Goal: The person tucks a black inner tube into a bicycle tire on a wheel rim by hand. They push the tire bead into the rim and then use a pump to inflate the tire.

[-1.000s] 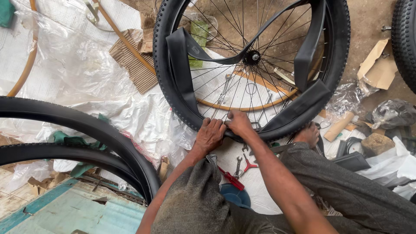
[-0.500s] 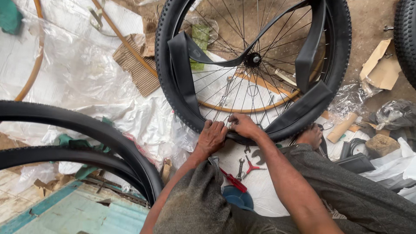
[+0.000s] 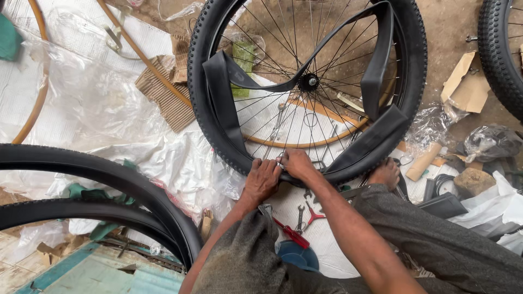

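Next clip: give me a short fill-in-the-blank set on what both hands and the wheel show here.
1. Both hands, the left hand and the right hand, press on the ____ edge of the bicycle wheel.
2. The black inner tube hangs loosely across the wheel's ____.
3. A screwdriver with a ____ handle lies below the hands.

Missing words: lower (near); spokes; red
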